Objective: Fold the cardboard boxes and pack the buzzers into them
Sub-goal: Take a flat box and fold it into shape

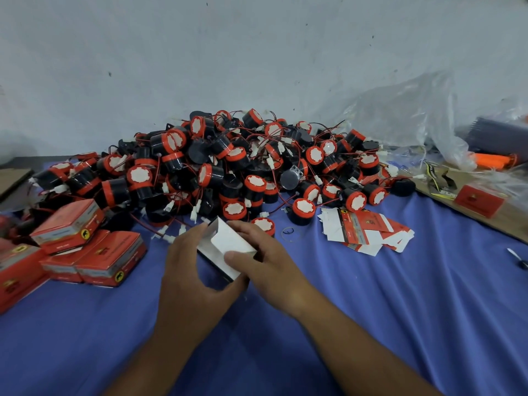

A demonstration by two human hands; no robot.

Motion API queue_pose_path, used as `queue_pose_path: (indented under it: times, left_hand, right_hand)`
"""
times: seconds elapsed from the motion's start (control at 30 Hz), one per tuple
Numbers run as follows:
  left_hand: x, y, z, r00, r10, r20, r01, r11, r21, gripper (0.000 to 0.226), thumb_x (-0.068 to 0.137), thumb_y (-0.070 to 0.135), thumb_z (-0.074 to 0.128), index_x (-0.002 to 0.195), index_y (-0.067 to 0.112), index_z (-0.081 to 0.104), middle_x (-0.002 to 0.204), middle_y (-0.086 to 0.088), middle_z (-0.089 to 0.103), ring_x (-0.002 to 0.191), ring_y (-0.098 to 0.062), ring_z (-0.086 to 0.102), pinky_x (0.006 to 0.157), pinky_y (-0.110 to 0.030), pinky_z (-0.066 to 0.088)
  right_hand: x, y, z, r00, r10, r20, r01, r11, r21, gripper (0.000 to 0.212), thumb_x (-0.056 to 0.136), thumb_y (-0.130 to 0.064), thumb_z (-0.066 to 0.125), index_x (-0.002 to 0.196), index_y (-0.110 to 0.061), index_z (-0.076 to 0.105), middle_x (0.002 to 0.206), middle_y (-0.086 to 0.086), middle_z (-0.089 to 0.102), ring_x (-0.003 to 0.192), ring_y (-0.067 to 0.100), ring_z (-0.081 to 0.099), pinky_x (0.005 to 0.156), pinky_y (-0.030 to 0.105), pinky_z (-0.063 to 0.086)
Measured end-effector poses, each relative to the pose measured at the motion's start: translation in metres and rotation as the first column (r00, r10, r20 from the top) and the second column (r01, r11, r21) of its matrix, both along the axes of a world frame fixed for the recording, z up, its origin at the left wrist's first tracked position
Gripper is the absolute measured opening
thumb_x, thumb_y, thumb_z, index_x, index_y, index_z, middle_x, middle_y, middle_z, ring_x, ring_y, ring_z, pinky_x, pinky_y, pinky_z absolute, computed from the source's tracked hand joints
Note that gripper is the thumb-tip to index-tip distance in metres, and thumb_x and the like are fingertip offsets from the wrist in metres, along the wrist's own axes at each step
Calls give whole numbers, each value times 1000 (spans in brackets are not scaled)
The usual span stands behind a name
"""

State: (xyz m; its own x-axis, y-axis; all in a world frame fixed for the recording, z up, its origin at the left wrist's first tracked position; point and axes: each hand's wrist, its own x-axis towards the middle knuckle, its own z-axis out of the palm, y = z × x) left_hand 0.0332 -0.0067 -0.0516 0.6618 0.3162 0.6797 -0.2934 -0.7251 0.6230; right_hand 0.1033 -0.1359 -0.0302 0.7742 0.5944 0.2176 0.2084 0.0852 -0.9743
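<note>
Left hand (188, 264) curled round 9 o'clock side of half-folded white-lined cardboard box (225, 241), just above blue cloth (371, 310); right hand (265, 261) pinching 3 o'clock flap, thumb on top. Closed red printed boxes (85, 247) at 9 o'clock, flat red-and-white box blanks (365, 230) at 2 o'clock. Beyond, at 12 o'clock, heap of black-and-red round buzzers (228, 167) with thin wires; crumpled clear plastic bag (414, 118) at 1 o'clock.

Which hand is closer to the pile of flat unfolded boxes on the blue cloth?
Right. The right hand, holding the half-folded box, sits just left of the flat boxes; the left hand holds that box's far side, farther left.
</note>
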Motion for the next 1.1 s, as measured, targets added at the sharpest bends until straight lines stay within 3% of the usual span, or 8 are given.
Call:
queue_pose_path:
  times: [0.1,0.2,0.27,0.37,0.5,0.63,0.87,1.1]
  left_hand:
    - [0,-2,-2,1000,10,-9,-9,999,42,84,64,44,79,138,21,43,132,16,46,123,-2,42,100,-18,36]
    - [-1,-3,2,1000,-3,1,3,1000,-16,87,65,60,71,139,28,37,128,28,37,121,8,37,99,-3,30]
    - [-1,-4,1,999,-35,8,35,999,-20,89,63,62,70,139,31,35,127,33,35,121,4,39,98,-3,31]
    - [-1,-6,-3,993,-120,-18,120,992,22,95,63,64,72,143,33,30,134,35,32,127,-2,38,102,-14,34]
    - [1,-6,-5,990,-139,-30,140,989,41,96,65,60,74,144,27,31,137,21,36,129,-4,40,104,-7,31]
    - [1,-7,-4,989,-146,-38,148,988,46,94,64,59,73,143,34,28,137,42,28,128,14,31,102,-2,27]
    - [-1,-9,-3,984,-172,-33,174,984,37,92,64,62,72,140,44,23,139,44,23,129,18,28,100,0,26]
    - [-1,-9,1,984,-177,2,175,974,145,76,78,47,67,143,21,37,143,6,39,134,-7,40,106,-11,31]
  right_hand:
    - [-1,-1,1,995,-68,70,71,997,-42,53,84,-36,64,136,-35,53,123,-12,66,108,1,63,84,22,52]
    - [3,-7,2,997,0,79,5,998,-69,68,83,-49,67,145,-36,43,130,-12,61,117,8,61,95,31,52]
    - [4,-9,6,997,-11,82,17,997,-79,72,78,-46,74,143,-35,44,122,-15,63,111,5,63,89,25,54]
    - [6,-11,9,999,-26,-45,27,1000,6,61,81,-27,77,137,-25,53,105,-12,70,103,6,66,86,21,53]
    - [8,-12,8,974,71,-213,-34,984,172,51,80,-7,72,130,-13,62,110,-1,72,107,15,66,88,27,53]
    - [7,-10,6,949,131,-288,-63,970,235,43,81,-3,69,122,-16,67,106,2,71,101,17,66,79,27,52]
    - [5,-12,8,948,170,-268,-95,958,271,29,88,-2,65,116,-9,68,91,-1,71,82,11,68,66,22,53]
    - [6,-9,4,952,95,-291,-2,953,304,15,94,-12,64,105,-11,74,88,1,72,84,15,65,70,25,52]
